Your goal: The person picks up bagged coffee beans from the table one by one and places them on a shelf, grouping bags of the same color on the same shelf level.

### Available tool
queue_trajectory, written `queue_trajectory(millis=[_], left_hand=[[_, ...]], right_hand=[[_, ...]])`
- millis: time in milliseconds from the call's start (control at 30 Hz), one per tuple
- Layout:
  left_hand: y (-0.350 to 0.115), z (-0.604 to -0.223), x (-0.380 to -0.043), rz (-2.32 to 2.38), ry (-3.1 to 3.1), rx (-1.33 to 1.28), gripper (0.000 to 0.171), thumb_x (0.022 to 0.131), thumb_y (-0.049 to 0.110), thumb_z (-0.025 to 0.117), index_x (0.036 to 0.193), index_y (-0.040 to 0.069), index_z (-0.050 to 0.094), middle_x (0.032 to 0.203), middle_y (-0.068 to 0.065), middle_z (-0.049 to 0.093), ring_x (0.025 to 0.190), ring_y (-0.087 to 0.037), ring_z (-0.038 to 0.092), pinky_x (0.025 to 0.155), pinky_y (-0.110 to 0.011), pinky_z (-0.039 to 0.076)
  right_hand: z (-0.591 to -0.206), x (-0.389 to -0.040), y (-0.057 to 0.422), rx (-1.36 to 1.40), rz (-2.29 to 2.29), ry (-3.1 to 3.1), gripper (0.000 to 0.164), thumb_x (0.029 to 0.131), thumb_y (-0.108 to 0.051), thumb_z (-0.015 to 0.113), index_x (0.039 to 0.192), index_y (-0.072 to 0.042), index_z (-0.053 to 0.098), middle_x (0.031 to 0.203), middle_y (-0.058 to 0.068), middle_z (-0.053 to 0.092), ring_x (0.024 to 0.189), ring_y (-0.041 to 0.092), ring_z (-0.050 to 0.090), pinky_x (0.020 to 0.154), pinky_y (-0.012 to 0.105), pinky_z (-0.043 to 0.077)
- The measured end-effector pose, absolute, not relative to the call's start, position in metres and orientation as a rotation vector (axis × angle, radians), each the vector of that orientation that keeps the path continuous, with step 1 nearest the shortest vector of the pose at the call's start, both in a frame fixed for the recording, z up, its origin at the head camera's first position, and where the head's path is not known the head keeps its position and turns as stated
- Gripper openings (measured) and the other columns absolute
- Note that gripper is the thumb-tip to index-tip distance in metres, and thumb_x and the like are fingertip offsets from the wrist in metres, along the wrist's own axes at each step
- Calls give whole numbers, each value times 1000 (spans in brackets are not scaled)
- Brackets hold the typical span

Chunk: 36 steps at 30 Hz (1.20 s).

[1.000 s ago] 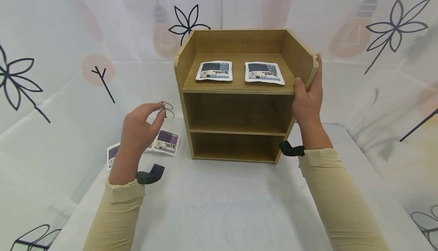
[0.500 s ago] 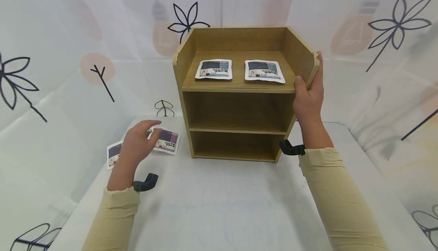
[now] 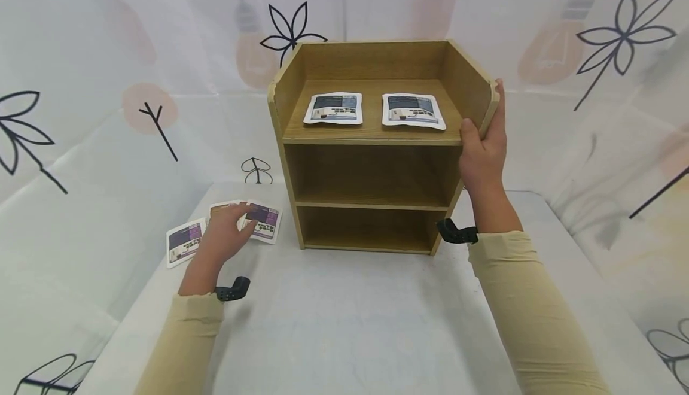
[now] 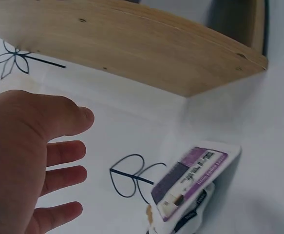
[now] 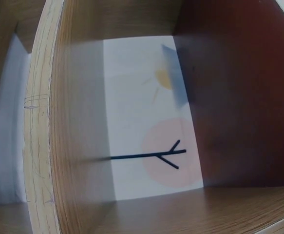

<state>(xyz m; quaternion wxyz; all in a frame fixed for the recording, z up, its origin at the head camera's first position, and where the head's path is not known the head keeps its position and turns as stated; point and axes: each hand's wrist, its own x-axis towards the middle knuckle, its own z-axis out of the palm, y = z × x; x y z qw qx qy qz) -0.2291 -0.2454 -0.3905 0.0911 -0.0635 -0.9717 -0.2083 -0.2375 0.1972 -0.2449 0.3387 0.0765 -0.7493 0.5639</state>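
Note:
A small wooden shelf (image 3: 371, 142) stands on the white table, and my right hand (image 3: 483, 152) grips its right side panel near the top, thumb in front and fingers along the outside. Over several white packets on the left my left hand (image 3: 223, 236) reaches with fingers apart, holding nothing. One purple-labelled packet (image 3: 266, 222) shows beyond its fingertips, another packet (image 3: 183, 244) lies to its left, and a third is partly hidden under the hand. In the left wrist view the thumb and fingers (image 4: 66, 151) are spread, with a purple-labelled packet (image 4: 190, 183) off to the right.
On the shelf's top board lie two blue-labelled packets, a left one (image 3: 334, 108) and a right one (image 3: 413, 111). Below are two bare compartments, seen close up with a wooden board (image 5: 42, 117) in the right wrist view. A patterned white curtain (image 3: 177, 36) surrounds the table (image 3: 344, 323).
My left hand has come down from in front of the curtain to the packets on the table. The right hand keeps its grip on the shelf, and the shelf packets stay put.

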Motion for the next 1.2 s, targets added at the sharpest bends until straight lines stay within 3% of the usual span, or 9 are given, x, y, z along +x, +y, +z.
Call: queue_trajectory(millis=[367,667,933,1067,1200], left_hand=[[-245,-410,-245,-573,-3038,-216,46,94,23,62,137,11,53,145,-16,47,133,-40,45,107,-56,40],[-245,-424,-263,-376,-3115,-302,55,88,16,66,140,15,51,150,-16,40,141,-41,33,114,-57,31],[-244,-434,-274,-281,-3145,-397,68,76,1,66,140,19,52,149,-14,40,141,-41,32,117,-60,21],[-242,-439,-278,-178,-3150,-449,68,75,-1,64,140,17,53,151,-18,38,144,-42,26,117,-63,14],[-239,-443,-280,-108,-3168,-471,65,78,2,66,140,16,52,153,-19,36,145,-42,23,117,-63,14]], right_hand=[[-243,-237,197,208,1493,-1953,66,98,-17,38,156,-32,10,156,-8,29,141,9,31,118,28,24],[-243,-235,197,200,1492,-1959,66,99,-17,37,156,-33,9,155,-6,29,140,10,32,118,29,25],[-244,-235,198,210,1488,-1954,66,99,-16,38,156,-33,10,155,-6,30,139,10,32,117,28,25],[-244,-237,198,209,1499,-1953,66,99,-16,38,156,-34,10,155,-6,29,139,10,32,117,28,26],[-245,-239,199,210,1503,-1950,66,99,-16,38,156,-34,10,156,-7,29,140,9,31,118,28,25]])
